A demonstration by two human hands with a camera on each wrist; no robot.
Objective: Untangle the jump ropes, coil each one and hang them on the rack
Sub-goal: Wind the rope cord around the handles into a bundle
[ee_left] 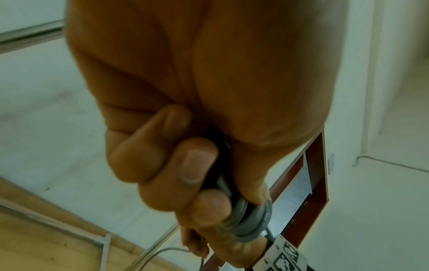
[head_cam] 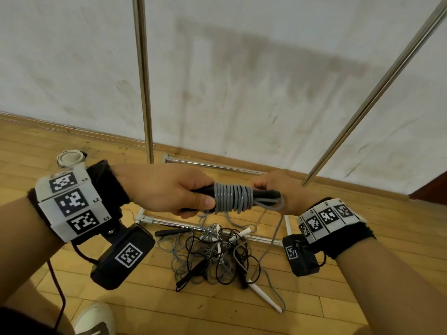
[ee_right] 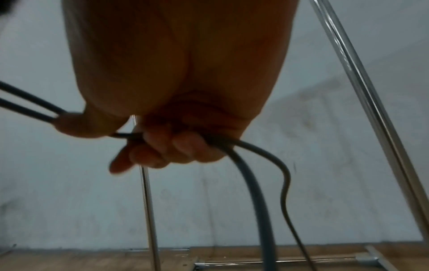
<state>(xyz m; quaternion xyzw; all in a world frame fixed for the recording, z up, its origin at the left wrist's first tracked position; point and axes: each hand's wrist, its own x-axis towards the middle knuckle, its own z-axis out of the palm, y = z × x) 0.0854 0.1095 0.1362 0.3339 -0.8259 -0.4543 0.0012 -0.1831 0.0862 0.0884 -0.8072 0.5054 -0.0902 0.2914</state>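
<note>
Hands hold one grey jump rope [head_cam: 233, 198] in the air above the wooden floor [head_cam: 362, 238], between the metal rack [head_cam: 142, 81] poles. The left hand [head_cam: 167, 189] grips its black handles [head_cam: 200, 189], fingers curled around them. The right hand [head_cam: 283, 189] has its fingers closed on the loose cord. More tangled ropes [head_cam: 212, 255] lie on the floor below.

You face a white wall [head_cam: 242, 68], scuffed and carrying a grey stain. A wooden skirting board [head_cam: 72, 130] runs along its foot. The floor [head_cam: 145, 298] is light wood planking (some dark marks). A red-brown framed opening [ee_left: 318, 165] shows at right.
</note>
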